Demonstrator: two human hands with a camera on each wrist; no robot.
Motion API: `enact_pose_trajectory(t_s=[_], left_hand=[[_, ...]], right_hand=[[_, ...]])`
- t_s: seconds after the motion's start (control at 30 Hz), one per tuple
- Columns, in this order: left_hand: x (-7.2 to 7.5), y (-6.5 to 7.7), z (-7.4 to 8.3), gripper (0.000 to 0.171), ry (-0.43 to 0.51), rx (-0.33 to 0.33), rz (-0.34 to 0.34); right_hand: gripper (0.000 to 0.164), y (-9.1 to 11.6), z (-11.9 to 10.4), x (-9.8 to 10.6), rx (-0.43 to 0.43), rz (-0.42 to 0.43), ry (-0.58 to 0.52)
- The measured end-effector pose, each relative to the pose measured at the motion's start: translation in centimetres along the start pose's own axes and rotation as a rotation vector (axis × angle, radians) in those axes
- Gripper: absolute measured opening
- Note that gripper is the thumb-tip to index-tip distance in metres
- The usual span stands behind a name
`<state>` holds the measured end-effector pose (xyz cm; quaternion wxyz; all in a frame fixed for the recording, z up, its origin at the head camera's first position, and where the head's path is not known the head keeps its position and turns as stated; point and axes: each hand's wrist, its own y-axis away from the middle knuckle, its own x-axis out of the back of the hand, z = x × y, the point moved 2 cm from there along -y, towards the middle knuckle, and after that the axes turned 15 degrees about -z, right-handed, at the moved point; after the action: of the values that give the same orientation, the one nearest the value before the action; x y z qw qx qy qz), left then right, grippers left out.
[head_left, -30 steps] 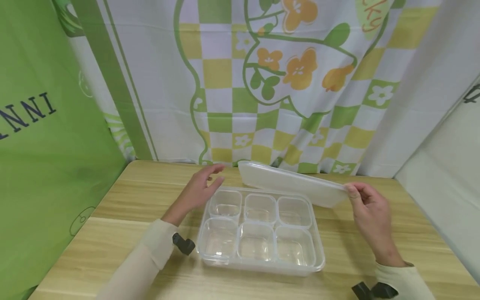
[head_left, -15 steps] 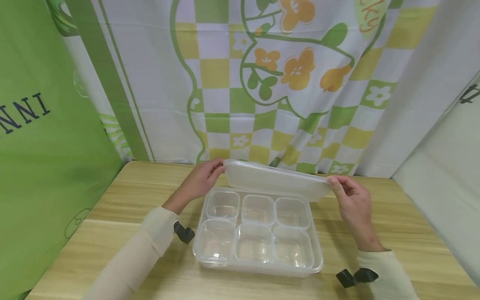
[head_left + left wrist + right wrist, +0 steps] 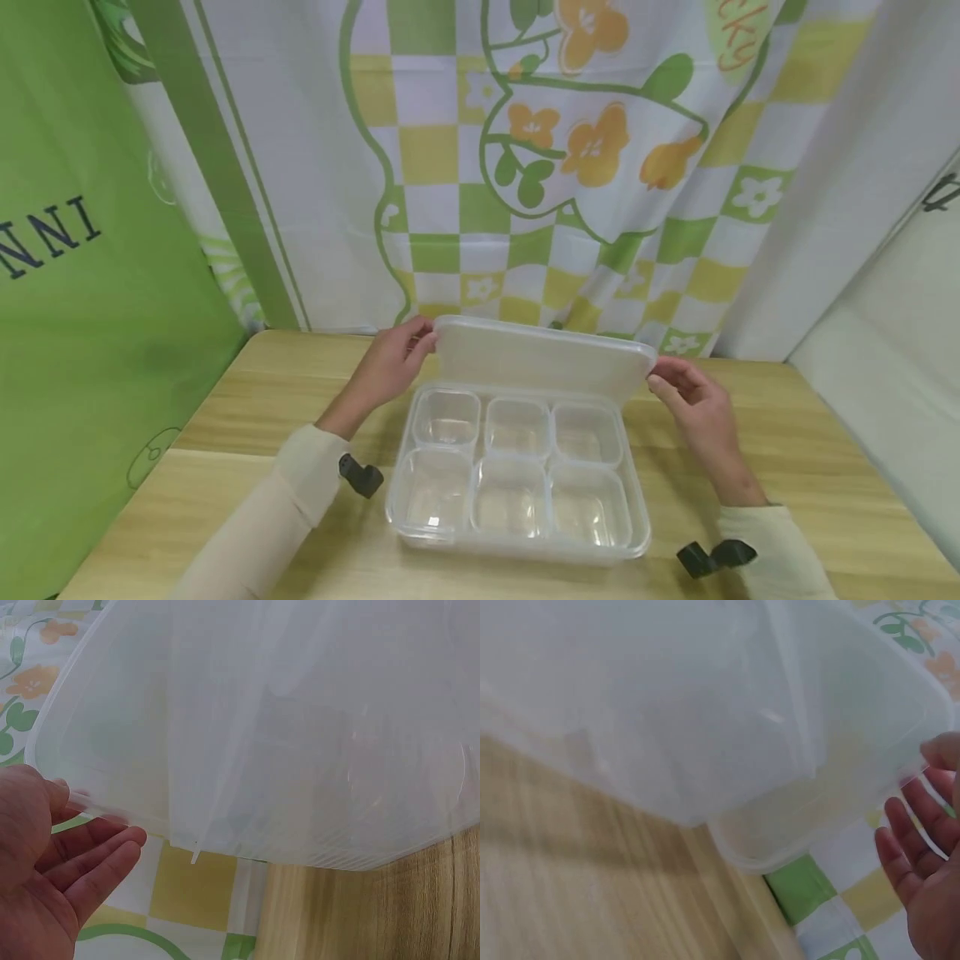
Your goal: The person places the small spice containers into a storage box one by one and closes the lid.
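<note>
A clear plastic food container (image 3: 517, 550) sits on the table with several small inner boxes (image 3: 512, 500) set in two rows inside it. Behind its far rim stands a frosted rectangular lid (image 3: 540, 354), tilted up on its long edge. My left hand (image 3: 386, 367) pinches the lid's left end, and my right hand (image 3: 697, 412) pinches its right end. In the left wrist view the thumb and fingers meet at the lid's corner (image 3: 105, 742). Similarly, the right wrist view has the lid (image 3: 870, 735) between thumb and fingertips, part of that hand being cut off by the frame.
The wooden table (image 3: 247, 408) ends at a patterned curtain (image 3: 487, 167) close behind the lid. A green cloth (image 3: 112, 333) hangs on the left, a white one (image 3: 892, 350) on the right. Each sleeve carries a black wrist device (image 3: 360, 477).
The right hand has brought the lid leftward, and the left hand has taken hold of its left end. The lid now stands more upright and squarer behind the container.
</note>
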<state>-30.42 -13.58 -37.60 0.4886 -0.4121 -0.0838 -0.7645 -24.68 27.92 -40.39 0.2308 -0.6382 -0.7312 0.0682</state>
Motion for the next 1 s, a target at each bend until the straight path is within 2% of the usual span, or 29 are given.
enact_pose_trajectory(t_s=[0.13, 0.27, 0.53, 0.67, 0.77, 1.0], left_hand=[[-0.2, 0.2, -0.4, 0.016, 0.044, 0.011, -0.005], [-0.3, 0.2, -0.6, 0.018, 0.079, 0.018, -0.038], [-1.1, 0.7, -1.9, 0.016, -0.003, 0.0, -0.162], [-1.4, 0.7, -2.4, 0.017, -0.001, -0.019, -0.139], [-1.3, 0.8, -2.6, 0.016, -0.011, -0.003, -0.116], [-1.2, 0.9, -2.6, 0.018, -0.035, 0.008, -0.122]], right_hand=[[0.025, 0.0, 1.0, 0.1, -0.075, -0.054, 0.114], [0.028, -0.1, 1.4, 0.3, -0.126, -0.042, 0.163], [0.031, -0.2, 1.6, 0.3, -0.148, -0.043, 0.202], [0.032, -0.5, 1.3, 0.1, -0.145, -0.05, 0.259], [0.032, -0.8, 1.0, -0.2, -0.139, -0.068, 0.295], [0.029, -1.0, 1.0, -0.5, -0.119, -0.075, 0.352]])
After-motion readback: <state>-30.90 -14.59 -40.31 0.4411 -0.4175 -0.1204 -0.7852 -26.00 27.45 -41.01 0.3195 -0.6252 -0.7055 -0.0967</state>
